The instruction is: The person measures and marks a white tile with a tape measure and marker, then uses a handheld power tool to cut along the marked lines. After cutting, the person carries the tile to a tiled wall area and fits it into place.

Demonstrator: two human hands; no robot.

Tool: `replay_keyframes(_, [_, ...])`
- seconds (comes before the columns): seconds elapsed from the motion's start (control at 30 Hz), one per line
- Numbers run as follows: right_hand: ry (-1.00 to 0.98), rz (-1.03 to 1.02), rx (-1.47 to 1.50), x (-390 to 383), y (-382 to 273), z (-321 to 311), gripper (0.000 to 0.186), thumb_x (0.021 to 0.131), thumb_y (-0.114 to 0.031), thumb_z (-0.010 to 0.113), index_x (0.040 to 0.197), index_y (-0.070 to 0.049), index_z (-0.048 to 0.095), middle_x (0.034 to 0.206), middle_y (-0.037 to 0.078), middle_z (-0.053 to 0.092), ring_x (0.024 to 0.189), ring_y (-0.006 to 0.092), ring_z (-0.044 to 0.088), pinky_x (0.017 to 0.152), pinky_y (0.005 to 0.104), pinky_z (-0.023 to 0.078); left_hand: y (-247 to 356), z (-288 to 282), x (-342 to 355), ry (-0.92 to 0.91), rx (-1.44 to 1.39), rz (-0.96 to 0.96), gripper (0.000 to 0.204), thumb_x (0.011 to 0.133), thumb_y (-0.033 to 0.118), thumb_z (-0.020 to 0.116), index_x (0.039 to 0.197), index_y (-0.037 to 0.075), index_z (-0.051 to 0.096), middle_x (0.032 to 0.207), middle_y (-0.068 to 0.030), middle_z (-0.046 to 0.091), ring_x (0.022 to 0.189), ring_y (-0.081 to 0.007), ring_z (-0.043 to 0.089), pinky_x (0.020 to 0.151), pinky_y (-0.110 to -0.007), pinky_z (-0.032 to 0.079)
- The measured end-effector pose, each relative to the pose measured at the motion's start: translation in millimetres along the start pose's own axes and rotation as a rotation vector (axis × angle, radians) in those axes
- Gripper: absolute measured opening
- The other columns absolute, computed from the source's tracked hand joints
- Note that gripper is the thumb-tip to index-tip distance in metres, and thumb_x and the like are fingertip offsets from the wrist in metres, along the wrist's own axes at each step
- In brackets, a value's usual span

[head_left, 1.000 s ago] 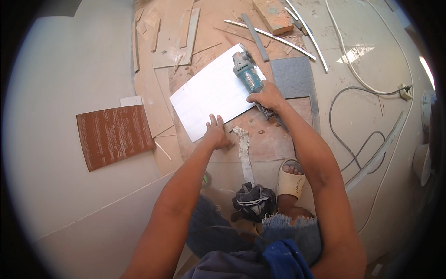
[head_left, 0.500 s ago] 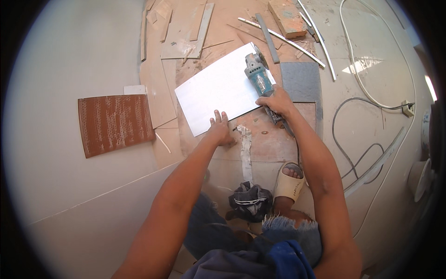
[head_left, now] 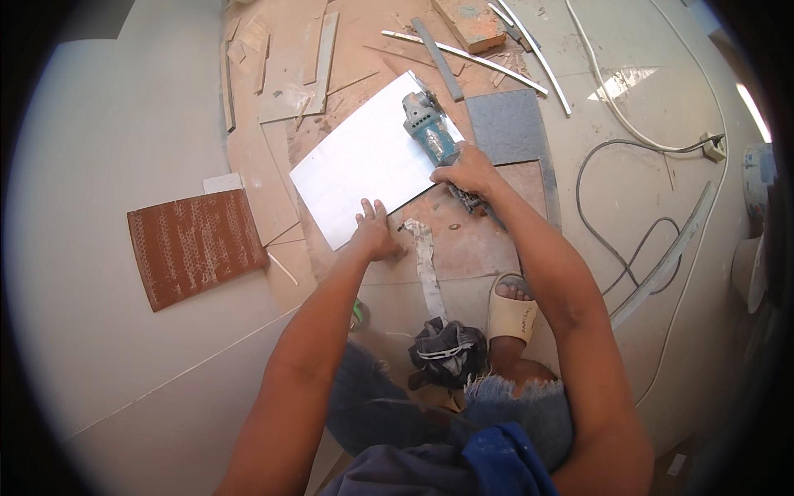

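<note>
Leftmost, a reddish-brown tile (head_left: 197, 246) with a ribbed, dotted back lay on the pale floor (head_left: 107, 149), with a small white offcut (head_left: 223, 182) touching its upper right corner. Just beyond it, toward the top, narrow tile strips (head_left: 324, 58) and chips were scattered over a dusty brown patch of floor. Near the middle lay the white rectangular tile (head_left: 364, 161), flat and turned at an angle. The left hand (head_left: 374, 234) rested on the near edge of that tile, fingers together and pressed flat, the palm pinning it down. A pale, bent scrap strip (head_left: 424, 263) lay just right of that hand, running toward the person's knees, where a dark crumpled cloth (head_left: 447, 351) sat by a foot in a beige sandal (head_left: 510, 310). Further right, the right hand (head_left: 467, 171) was closed around the body of a teal angle grinder (head_left: 428, 132), whose head sat on the right edge of the white tile; the disc itself could not be made out. Just beside the grinder lay a grey speckled tile (head_left: 511, 126), and above it a long grey strip (head_left: 438, 58), a thin white trim (head_left: 463, 50) and a brick-like block (head_left: 470, 21). At the far right, a dark cable (head_left: 608, 244) looped over the floor, and a white cord (head_left: 628, 132) ran to a plug socket (head_left: 713, 147).
</note>
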State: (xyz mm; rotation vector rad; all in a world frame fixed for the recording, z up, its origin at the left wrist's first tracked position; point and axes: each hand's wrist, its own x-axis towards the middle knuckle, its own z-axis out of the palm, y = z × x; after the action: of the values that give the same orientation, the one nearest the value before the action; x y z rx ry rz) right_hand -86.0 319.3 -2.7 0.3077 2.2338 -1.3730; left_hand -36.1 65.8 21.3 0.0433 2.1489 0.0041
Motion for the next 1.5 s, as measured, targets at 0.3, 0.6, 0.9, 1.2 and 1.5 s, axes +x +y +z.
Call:
replay_keyframes(0.3, [0.030, -0.018, -0.031, -6, -1, 1, 0.075, 0.061, -0.034, 0.084, 0.114, 0.014, 0.061, 0.102, 0.028, 0.069, 0.091, 0.0335, 0.070, 0.082, 0.0375, 0.055, -4, 0, 3, -0.007, 0.012, -0.001, 0.134, 0.070, 0.046, 0.085, 0.155, -0.007, -0.002, 0.160, -0.0375, -0.007, 0.145, -0.0578, 0.015, 0.118, -0.049, 0.030])
replay_keyframes(0.6, [-0.032, -0.005, -0.025, -12, -3, -5, 0.087, 0.061, -0.039, 0.082, 0.123, 0.016, 0.056, 0.117, 0.034, 0.064, 0.109, 0.0403, 0.065, 0.094, 0.0401, 0.052, -2, -1, 2, -0.011, 0.019, -0.013, 0.134, 0.069, 0.048, 0.085, 0.156, -0.007, -0.002, 0.160, -0.0371, -0.007, 0.145, -0.0570, 0.016, 0.118, -0.049, 0.030])
replay_keyframes(0.9, [-0.036, 0.027, -0.009, -18, -1, -6, 0.087, 0.059, -0.038, 0.082, 0.122, 0.016, 0.057, 0.116, 0.033, 0.065, 0.108, 0.0398, 0.066, 0.093, 0.0397, 0.053, -9, 6, 11, 0.011, 0.037, 0.001, 0.138, 0.067, 0.050, 0.086, 0.155, -0.009, -0.002, 0.159, -0.0384, -0.006, 0.144, -0.0587, 0.016, 0.118, -0.050, 0.030])
replay_keyframes(1.2, [-0.036, 0.043, -0.008, -25, -2, -7, 0.085, 0.060, -0.038, 0.080, 0.122, 0.015, 0.057, 0.115, 0.033, 0.065, 0.107, 0.0397, 0.066, 0.092, 0.0396, 0.053, -10, 6, 10, 0.008, 0.014, 0.010, 0.136, 0.068, 0.048, 0.086, 0.155, -0.009, -0.003, 0.159, -0.0381, -0.007, 0.144, -0.0587, 0.017, 0.118, -0.050, 0.030])
replay_keyframes(1.5, [-0.012, -0.003, -0.045, -25, 6, -4, 0.080, 0.063, -0.039, 0.082, 0.119, 0.013, 0.059, 0.114, 0.032, 0.066, 0.107, 0.0405, 0.066, 0.093, 0.0407, 0.052, -4, 0, 3, -0.003, 0.009, 0.012, 0.133, 0.070, 0.045, 0.086, 0.155, -0.009, -0.002, 0.158, -0.0395, -0.006, 0.144, -0.0591, 0.016, 0.119, -0.050, 0.029])
